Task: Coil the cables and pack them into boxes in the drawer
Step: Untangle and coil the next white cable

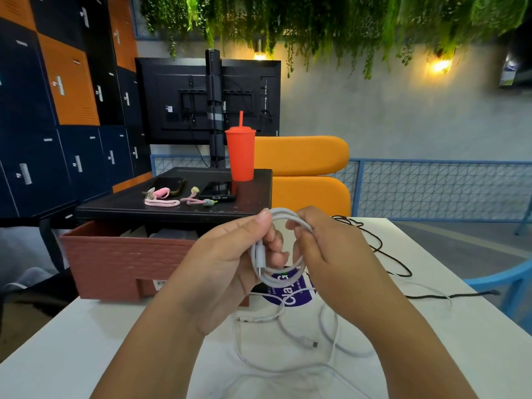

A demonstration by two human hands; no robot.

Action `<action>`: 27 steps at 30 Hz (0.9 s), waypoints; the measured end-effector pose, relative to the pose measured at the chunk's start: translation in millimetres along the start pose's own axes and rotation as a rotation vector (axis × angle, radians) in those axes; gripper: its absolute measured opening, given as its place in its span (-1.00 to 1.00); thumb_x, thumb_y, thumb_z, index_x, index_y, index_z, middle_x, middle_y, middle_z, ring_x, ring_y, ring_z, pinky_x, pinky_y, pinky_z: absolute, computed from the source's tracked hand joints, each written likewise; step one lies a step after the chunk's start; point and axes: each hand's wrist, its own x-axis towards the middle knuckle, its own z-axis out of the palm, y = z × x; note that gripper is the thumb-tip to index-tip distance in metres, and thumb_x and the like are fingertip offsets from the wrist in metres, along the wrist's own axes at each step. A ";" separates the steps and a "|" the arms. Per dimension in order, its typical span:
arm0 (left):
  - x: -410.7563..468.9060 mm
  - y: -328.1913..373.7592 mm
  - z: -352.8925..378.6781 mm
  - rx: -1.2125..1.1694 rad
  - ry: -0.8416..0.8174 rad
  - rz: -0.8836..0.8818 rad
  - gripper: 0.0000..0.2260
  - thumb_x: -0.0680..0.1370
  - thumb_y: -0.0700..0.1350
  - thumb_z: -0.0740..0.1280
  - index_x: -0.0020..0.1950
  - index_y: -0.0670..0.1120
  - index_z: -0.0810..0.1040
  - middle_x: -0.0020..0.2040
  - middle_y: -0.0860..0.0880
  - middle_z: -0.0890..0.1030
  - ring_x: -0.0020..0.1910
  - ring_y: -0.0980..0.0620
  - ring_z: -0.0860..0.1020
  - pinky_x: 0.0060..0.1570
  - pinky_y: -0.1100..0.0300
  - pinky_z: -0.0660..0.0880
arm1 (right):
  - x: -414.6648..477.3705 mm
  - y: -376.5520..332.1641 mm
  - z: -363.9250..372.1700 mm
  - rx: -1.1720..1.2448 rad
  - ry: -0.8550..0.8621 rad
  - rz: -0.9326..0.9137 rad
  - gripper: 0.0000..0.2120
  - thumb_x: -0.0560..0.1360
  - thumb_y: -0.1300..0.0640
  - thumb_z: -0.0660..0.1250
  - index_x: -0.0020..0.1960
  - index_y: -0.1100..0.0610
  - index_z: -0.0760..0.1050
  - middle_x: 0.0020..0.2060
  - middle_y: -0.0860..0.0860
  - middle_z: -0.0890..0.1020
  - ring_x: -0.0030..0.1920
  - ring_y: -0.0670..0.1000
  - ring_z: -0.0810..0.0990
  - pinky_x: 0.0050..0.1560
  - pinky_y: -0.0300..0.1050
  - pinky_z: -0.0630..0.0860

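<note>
Counter, white and wide, carries it all. At ten o'clock from the hands sits a brown drawer, pulled open under a black top where a red tumbler stands. Both hands are raised at the middle: the left hand pinches a coiled white cable between thumb and fingers, and the right hand has its fingers curled round the coil's other side. Loose white cables sprawl at six o'clock, and a black cable trails at three.
</note>
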 end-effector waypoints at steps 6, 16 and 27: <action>0.5 -0.2 4.9 -0.082 0.072 -0.028 -0.79 0.38 -0.04 0.29 -0.33 -0.16 0.57 -0.55 0.03 0.28 -0.60 0.13 0.28 -0.29 0.22 0.53 | 1.0 -0.7 0.4 0.112 -0.071 0.062 -0.84 0.60 0.14 0.06 0.02 -0.05 0.38 -0.30 -0.04 0.56 -0.37 -0.09 0.49 -0.23 -0.03 0.51; 1.2 -2.0 2.2 -0.171 0.002 -0.018 -0.82 0.42 -0.08 0.36 -0.23 -0.19 0.61 -0.54 0.03 0.30 -0.61 0.14 0.28 -0.31 0.25 0.53 | 1.7 -0.5 2.7 0.351 -0.087 0.148 -0.54 0.57 0.32 0.05 -0.04 -0.29 0.37 -0.38 -0.05 0.55 -0.48 -0.15 0.43 -0.42 -0.14 0.50; 3.8 8.5 -8.1 -0.257 0.228 0.061 -0.74 0.54 -0.06 0.16 -0.30 -0.13 0.42 -0.56 0.08 0.18 -0.65 0.19 0.15 -0.54 0.33 0.35 | 2.6 21.0 -13.4 0.437 0.052 0.214 -0.86 0.49 0.12 0.32 -0.23 0.01 0.59 -0.52 -0.12 0.50 -0.51 -0.24 0.41 -0.48 -0.46 0.29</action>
